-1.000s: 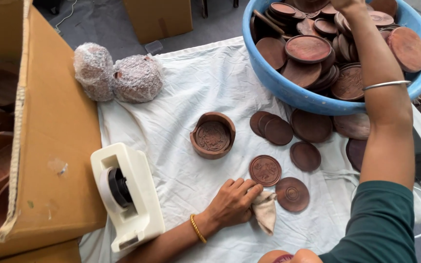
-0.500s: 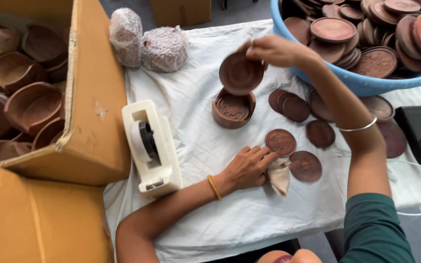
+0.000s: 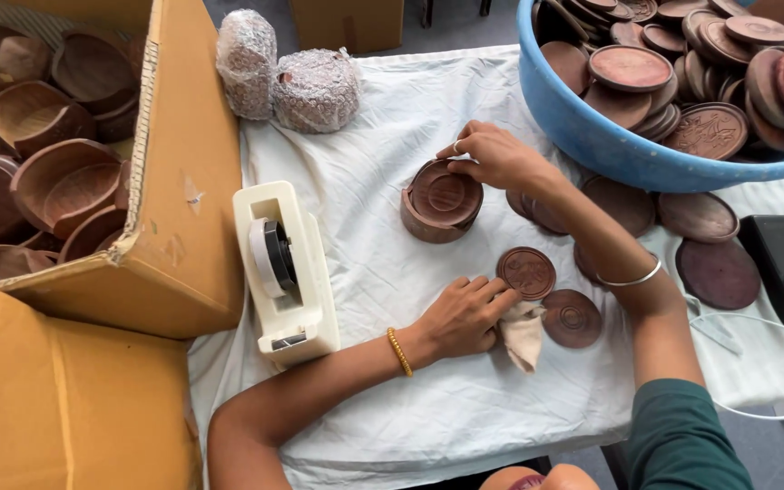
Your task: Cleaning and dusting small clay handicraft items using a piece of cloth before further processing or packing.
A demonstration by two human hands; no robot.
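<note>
Lid (image 3: 446, 192) sits tilted on a round wooden box (image 3: 428, 218) at table centre; right hand (image 3: 494, 154), at the lid's 1 o'clock, pinches its rim with curled fingers. Judged step: seating the lid; the next move would call for levelling it and pressing down evenly. Right forearm runs in from 5 o'clock, wrist bent. Left hand (image 3: 461, 316) lies loosely closed on a cloth (image 3: 523, 332), fingertips touching a carved disc (image 3: 526, 272). Tape dispenser (image 3: 285, 270) at the box's 8 o'clock; blue tub (image 3: 592, 136) at 2.
</note>
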